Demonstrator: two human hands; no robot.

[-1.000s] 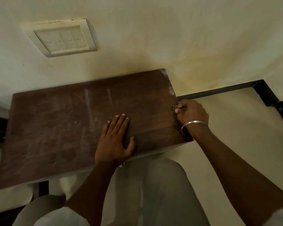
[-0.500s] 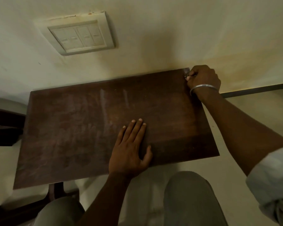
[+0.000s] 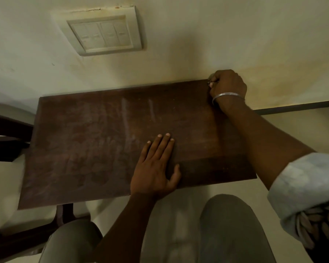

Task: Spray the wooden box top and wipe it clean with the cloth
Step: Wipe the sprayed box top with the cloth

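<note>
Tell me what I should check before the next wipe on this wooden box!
1. The left hand lies flat on the box top: ok.
2. The right hand is at the far right corner: ok.
3. The cloth is in that hand: cannot tell; its curled fingers pinch only a small dark bit.
4. A spray bottle is in sight: not ok, none shows.
5. The top is clean: not ok, pale streaks show across it.
</note>
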